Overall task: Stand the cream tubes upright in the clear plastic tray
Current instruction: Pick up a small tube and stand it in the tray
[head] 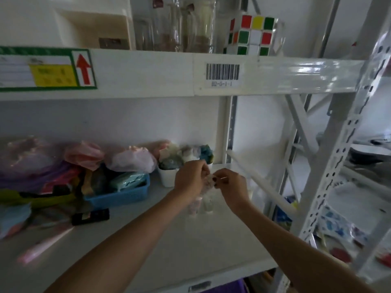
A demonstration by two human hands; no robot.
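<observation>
Tubes [195,205]: we count two, pink and white, upright in a clear tray [208,209] on the white shelf [160,240], just below our hands. Largest nearby, one blue basket [124,194], then two white pots [168,176] and one black box [90,216]. Our left hand [190,177] and right hand [232,186] meet, pinching a small blurred item [209,180] together.

Two bare forearms, no sleeves in view, left grip [190,178], right grip [231,183], dark-painted fingernail
</observation>
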